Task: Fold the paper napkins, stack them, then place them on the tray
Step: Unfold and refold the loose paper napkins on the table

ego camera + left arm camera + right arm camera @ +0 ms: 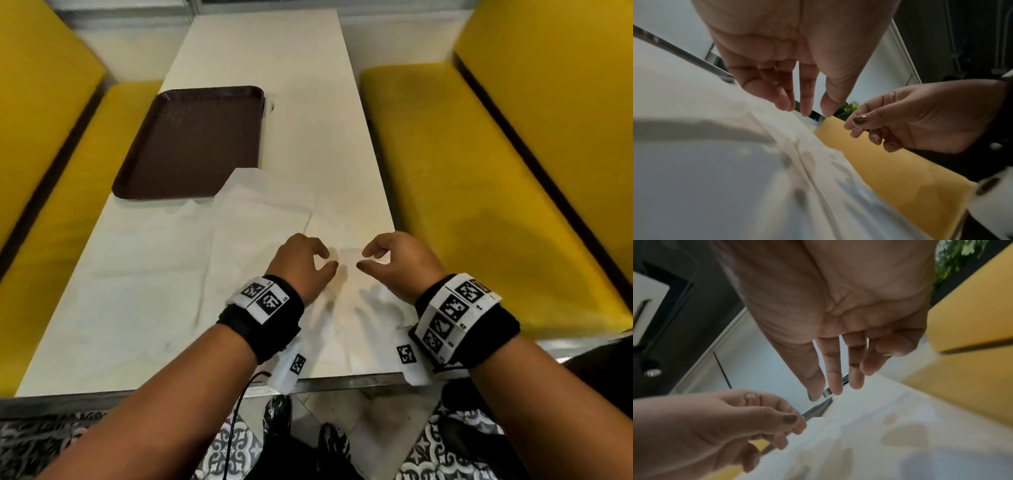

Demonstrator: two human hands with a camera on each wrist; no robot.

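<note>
empty brown tray (191,144); near it, unfolded paper napkins (267,209) await both loosely curled, empty hands, left hand (301,263), right hand (397,262).

Both hands hover at 6 o'clock w/ a small gap btwn them. Flat white paper napkins (267,209) cover the near white tabletop (308,102), no real obstacle. Only raised thing is the dark brown rectangular plastic tray (191,144) at 10 o'clock; yellow padded benches (479,192) wall off 3 & 9.

Both hands: left (301,263), right (399,262), loosely curled, thumbs facing, apart.
</note>
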